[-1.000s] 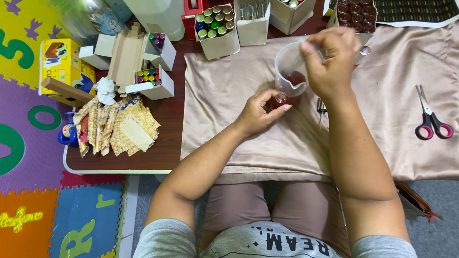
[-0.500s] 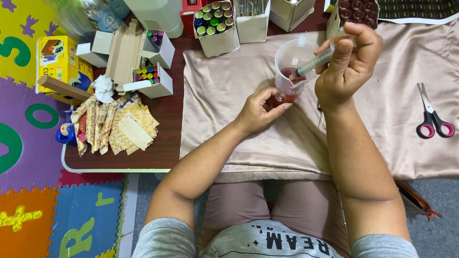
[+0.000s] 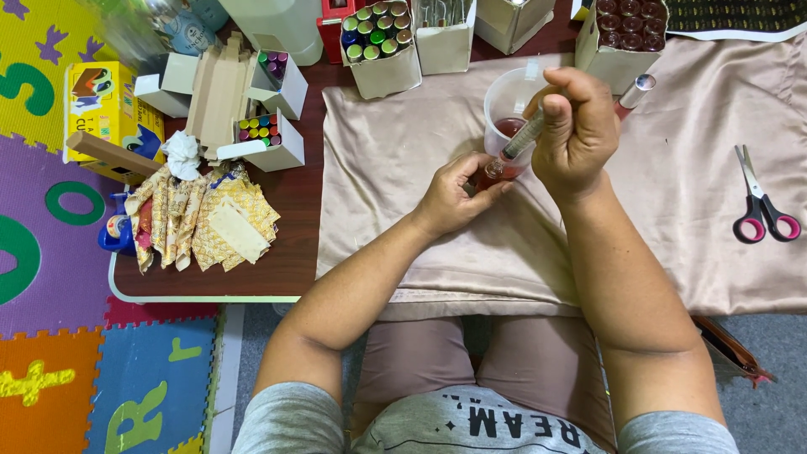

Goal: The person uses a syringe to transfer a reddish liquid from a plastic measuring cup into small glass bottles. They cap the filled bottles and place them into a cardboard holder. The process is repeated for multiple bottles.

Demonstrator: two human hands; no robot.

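Syringe (image 3: 523,136): we see it gripped in the right hand (image 3: 576,130), slanting down to the left, its tip at the mouth of the small bottle (image 3: 493,171).
Small bottle: it sits on the beige cloth (image 3: 403,151) near the middle of the table (image 3: 286,202), holding reddish liquid; the left hand (image 3: 458,193) pinches it between thumb and fingertips.
Right hand: fingers curled tight around the syringe barrel, thumb over the top; we cannot tell whether the plunger is pressed.
Left hand: fingers narrow, closed on the small bottle from the near left.
Plastic cup (image 3: 508,105): clear, with dark red liquid at the bottom, just beyond the bottle and touching or almost touching the right hand.
Scissors (image 3: 761,206): pink handles, lying on the cloth at the far right, well apart from both hands.
Boxes of vials (image 3: 380,38): along the far edge, one filled with coloured caps, another (image 3: 626,34) to the right with dark red ones.
Open carton (image 3: 265,134): on the left, with small coloured caps inside.
Gold wrappers (image 3: 206,223): a loose pile at the left near corner of the table.
Foam mat (image 3: 50,277): bright puzzle pieces on the floor to the left.
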